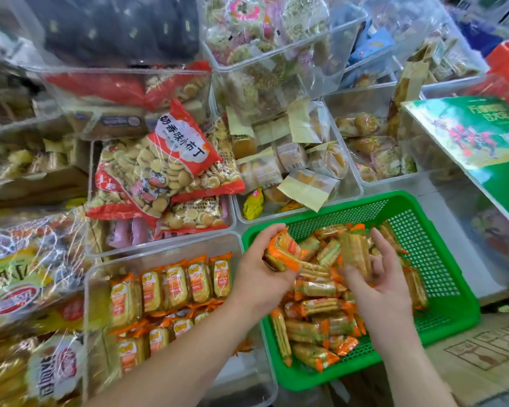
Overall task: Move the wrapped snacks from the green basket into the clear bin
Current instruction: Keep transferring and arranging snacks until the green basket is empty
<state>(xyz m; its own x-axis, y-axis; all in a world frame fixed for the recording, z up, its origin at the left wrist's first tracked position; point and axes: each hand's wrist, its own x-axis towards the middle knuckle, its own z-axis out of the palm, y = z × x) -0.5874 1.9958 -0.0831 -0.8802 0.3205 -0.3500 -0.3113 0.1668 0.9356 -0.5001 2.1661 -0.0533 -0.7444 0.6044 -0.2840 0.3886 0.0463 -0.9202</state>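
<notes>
Right, both hands are over the green basket, which sits at the lower right, tight against the clear bin on its left. The left hand hangs above the basket's near-left corner, fingers curled round a small bunch of orange-wrapped packs (two at least, hard to count more), with the thumb clamped on top. The right hand is palm-up over the middle of the basket. Its fingers are bent and a little spread, and one pale cracker pack stands upright, pinched between thumb and fingertips. Below them the wrapped snacks lie in a jumbled heap across the basket floor, thickest on the left side, with bare green mesh showing at the right. Over in the clear bin, orange packs stand on edge in neat rows at the far end, with a second row lower down toward the near side. The left forearm crosses over the bin's near corner. Behind, a red bag of little round biscuits lies across another tub, and a green printed box leans at the right.
</notes>
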